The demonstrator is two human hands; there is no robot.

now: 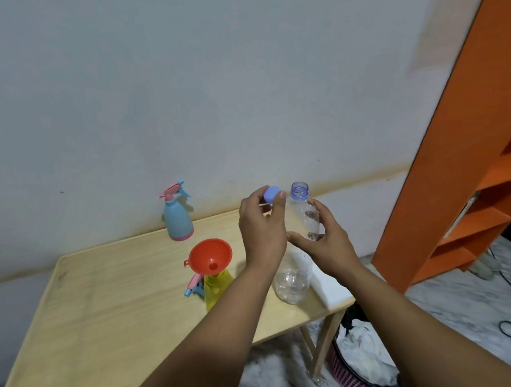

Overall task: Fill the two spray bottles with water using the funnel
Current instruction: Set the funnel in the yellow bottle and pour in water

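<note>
Pinching cap [271, 194]: left hand [262, 231] | right hand [328, 242] gripping seemingly empty clear bottle [304, 217]

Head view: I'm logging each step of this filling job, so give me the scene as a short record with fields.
left hand: holds the blue cap, off the bottle
right hand: grip around the clear water bottle, neck open
funnel: red, seated in the yellow spray bottle
yellow bottle's spray head: lying on the table beside it
blue spray bottle: upright by the wall, sprayer on
surface: wooden table
</note>
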